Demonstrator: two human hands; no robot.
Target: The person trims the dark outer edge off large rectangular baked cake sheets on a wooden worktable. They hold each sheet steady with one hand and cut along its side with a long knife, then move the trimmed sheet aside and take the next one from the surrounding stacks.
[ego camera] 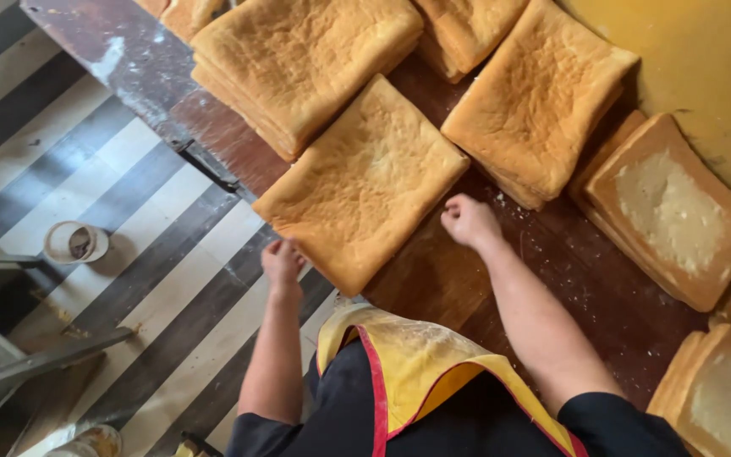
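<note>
A stack of large square golden bread sheets (364,182) lies on a dark wooden table (442,279), one corner jutting over the table's edge. My left hand (282,260) is at the stack's near left corner, fingers curled against its edge. My right hand (468,220) is at the stack's right corner, fingers closed on the edge. Whether either hand truly grips the bread is hard to tell.
More stacks of bread sheets lie around: one at the back (306,63), one to the right (539,101), and crumb-side-up stacks at far right (674,211). A yellow wall (704,51) borders the table. A small round tub (76,242) sits on the striped floor (86,169).
</note>
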